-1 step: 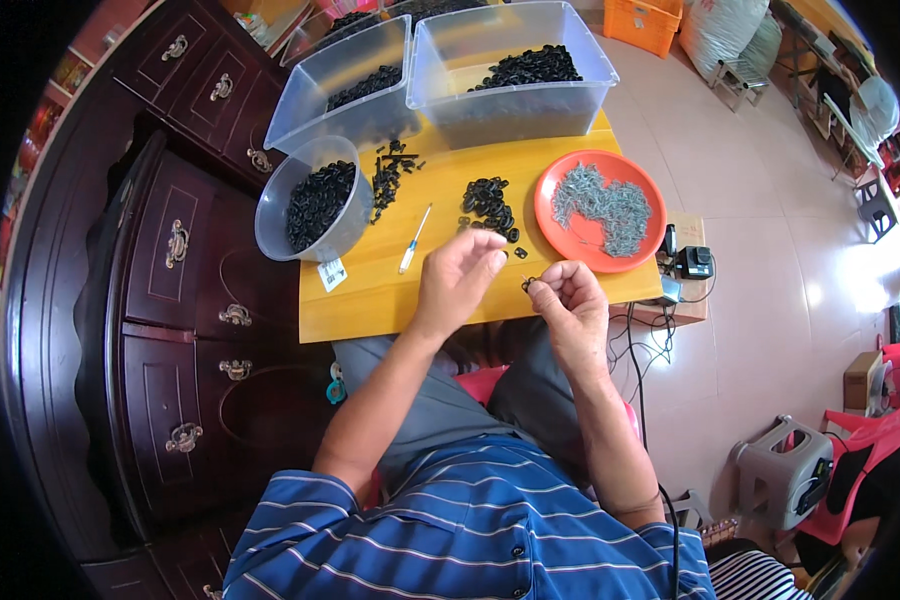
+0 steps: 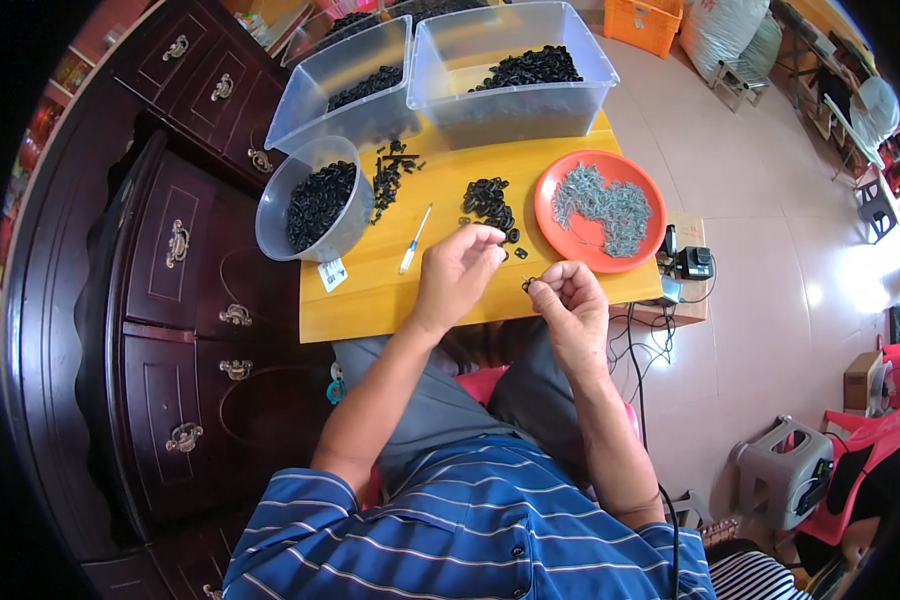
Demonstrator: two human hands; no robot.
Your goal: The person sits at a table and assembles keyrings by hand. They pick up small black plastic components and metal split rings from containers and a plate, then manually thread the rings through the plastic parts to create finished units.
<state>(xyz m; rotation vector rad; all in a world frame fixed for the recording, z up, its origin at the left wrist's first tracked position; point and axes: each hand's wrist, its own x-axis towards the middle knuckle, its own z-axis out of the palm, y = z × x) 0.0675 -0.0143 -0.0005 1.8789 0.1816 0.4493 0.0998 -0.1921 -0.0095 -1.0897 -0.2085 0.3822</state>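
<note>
My right hand [image 2: 572, 312] pinches a small black plastic piece [image 2: 527, 285] between thumb and fingertips, above the table's near edge. A thin pin-like tip seems to stand up from it. Close by on the left, my left hand [image 2: 455, 272] has its fingers curled toward the thumb. A dark bit shows at its fingertips, too small to name. Beyond the hands lies a loose pile of small black plastic pieces [image 2: 488, 203], with a single black piece [image 2: 521, 254] nearer me. An orange-red plate [image 2: 560, 238] to the right holds many small silvery screw-like parts [image 2: 625, 222].
A screwdriver [image 2: 415, 240] lies left of my hands on the yellow table [image 2: 370, 310]. Black parts fill a round clear tub [image 2: 268, 225]. Two clear bins [image 2: 515, 128] stand at the back. Dark drawers [image 2: 170, 400] rise on the left; cables [image 2: 650, 345] hang at the right.
My left hand has shifted very slightly. My right hand keeps its pinch in the same place.
</note>
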